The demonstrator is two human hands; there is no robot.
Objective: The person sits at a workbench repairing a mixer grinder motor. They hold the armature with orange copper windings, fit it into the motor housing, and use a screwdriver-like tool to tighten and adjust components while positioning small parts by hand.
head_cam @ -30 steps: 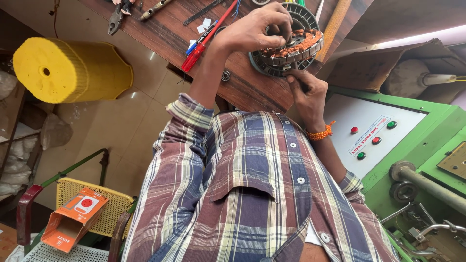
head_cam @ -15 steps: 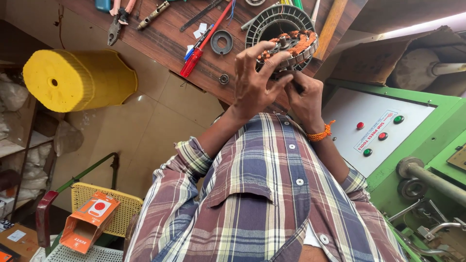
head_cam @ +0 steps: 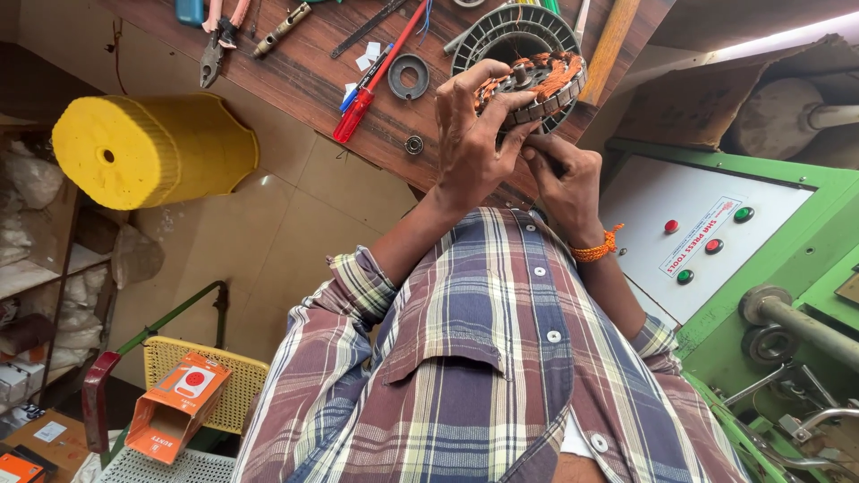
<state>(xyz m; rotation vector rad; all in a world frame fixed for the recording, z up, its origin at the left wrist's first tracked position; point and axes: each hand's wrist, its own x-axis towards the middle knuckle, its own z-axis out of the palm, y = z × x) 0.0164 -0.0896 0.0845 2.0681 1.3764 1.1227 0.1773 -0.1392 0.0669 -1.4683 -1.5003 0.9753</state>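
Two bare hands meet on one stator, held up just off the near edge of the counter. Nearest the camera is the plaid shirt, with both forearms running up from it. Left hand: its grip is closed on the stator, fingers spread over the copper-wound face and the thumb side underneath. Right hand: it sits just below the stator with an orange thread band at the wrist; its fingers curl up against the stator's lower rim, though whether that grip is clamped on anything I cannot tell, since the fingertips are hidden.

Behind the stator, touching or nearly so, a round finned housing lies on the counter. Near the counter's edge, beside the left hand, lie a small bearing, a flat ring and a red screwdriver. Farther along toward the far corner are pliers and a brass-coloured tool. A wooden handle lies beside the housing.

Off the counter, a yellow stool stands on the tiled floor, an orange box rests on a yellow chair, and a green machine with red and green buttons stands at the right.
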